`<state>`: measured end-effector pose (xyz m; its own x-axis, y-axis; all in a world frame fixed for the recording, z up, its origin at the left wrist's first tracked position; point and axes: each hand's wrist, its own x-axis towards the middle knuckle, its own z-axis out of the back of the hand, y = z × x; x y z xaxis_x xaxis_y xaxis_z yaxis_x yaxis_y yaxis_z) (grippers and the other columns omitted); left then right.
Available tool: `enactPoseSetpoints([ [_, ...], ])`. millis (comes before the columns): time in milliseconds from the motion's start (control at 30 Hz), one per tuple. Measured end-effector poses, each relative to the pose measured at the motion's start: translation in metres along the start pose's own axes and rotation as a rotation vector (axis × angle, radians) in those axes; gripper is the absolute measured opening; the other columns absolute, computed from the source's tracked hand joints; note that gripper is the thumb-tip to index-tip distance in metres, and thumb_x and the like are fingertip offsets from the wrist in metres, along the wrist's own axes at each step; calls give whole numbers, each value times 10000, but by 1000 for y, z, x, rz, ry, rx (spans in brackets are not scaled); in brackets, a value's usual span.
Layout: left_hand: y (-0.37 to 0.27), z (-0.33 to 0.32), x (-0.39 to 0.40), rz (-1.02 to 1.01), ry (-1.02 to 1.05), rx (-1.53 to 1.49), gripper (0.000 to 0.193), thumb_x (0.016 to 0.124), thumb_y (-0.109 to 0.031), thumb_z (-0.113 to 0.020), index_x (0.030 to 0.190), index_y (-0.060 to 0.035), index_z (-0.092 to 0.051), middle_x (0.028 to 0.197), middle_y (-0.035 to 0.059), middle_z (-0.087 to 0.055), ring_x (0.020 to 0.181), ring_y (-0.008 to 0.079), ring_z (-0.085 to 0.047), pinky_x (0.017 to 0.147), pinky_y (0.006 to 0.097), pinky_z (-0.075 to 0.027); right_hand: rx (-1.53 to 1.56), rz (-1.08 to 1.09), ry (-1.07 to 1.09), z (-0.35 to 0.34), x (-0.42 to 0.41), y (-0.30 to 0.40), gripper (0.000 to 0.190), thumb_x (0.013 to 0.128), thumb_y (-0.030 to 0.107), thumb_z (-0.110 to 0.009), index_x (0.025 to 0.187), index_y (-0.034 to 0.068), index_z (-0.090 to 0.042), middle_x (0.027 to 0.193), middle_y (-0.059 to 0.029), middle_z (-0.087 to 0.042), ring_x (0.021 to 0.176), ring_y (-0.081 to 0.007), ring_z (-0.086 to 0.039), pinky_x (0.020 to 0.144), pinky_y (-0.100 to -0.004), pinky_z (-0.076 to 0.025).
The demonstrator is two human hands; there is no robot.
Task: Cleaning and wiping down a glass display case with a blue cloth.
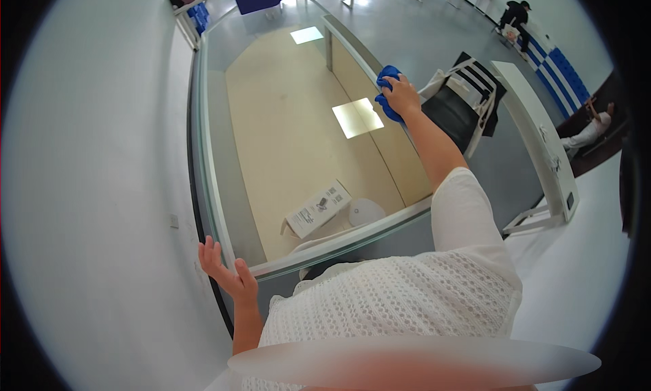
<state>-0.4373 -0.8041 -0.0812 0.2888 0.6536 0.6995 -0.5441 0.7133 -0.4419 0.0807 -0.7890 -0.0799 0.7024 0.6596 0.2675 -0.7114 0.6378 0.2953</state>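
A crumpled blue cloth (389, 83) is under my right hand (402, 93), which grips it at the right edge of a large glass-topped case (274, 101). My right arm is stretched out far ahead of me. My left hand (229, 271) is raised at the near left corner of the case, beside the wall, with its fingers spread and nothing in it. Beneath the glass, near the front edge, lie a white printed box (318, 208) with an open flap and a round white object (365, 213). Bright light patches reflect on the glass.
Right of the case stand a black chair (450, 116) with bags on it and a white table-like panel (534, 136). A wall (112, 162) runs close along the left. A purple container (258, 0) is beyond the far end. Two people are at the far right.
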Motion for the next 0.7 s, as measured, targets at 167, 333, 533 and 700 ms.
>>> enactPoseSetpoints([
  [167,0,3,-2,-32,12,53,384,905,-262,-406,1151,33,-430,1267,195,-429,1236,381,-304,998,484,-240,-68,201,-25,-37,40,39,372,831,315,-490,1187,229,-551,1330,-78,-418,1141,-363,-434,986,-423,-349],
  [333,-4,5,-2,-15,21,82,387,898,-257,-421,1142,43,-440,1267,200,-428,1221,395,-313,989,487,-244,186,633,264,-47,-16,185,418,824,309,-512,1223,186,-528,1382,-81,-373,1270,-355,-311,1074,-415,-226],
  [533,-5,-2,9,-40,82,112,406,885,-222,-439,1194,41,-423,1290,197,-407,1234,382,-301,1012,484,-226,333,1135,297,-52,-122,253,506,753,271,-566,1244,174,-499,1364,-86,-394,1260,-370,-318,1056,-419,-264],
  [700,-2,4,7,-27,68,86,418,876,-246,-462,1185,34,-437,1285,208,-403,1231,395,-292,1007,489,-215,461,1157,413,7,-201,205,480,669,119,-606,1146,158,-576,1349,-87,-408,1267,-368,-313,1038,-440,-292],
])
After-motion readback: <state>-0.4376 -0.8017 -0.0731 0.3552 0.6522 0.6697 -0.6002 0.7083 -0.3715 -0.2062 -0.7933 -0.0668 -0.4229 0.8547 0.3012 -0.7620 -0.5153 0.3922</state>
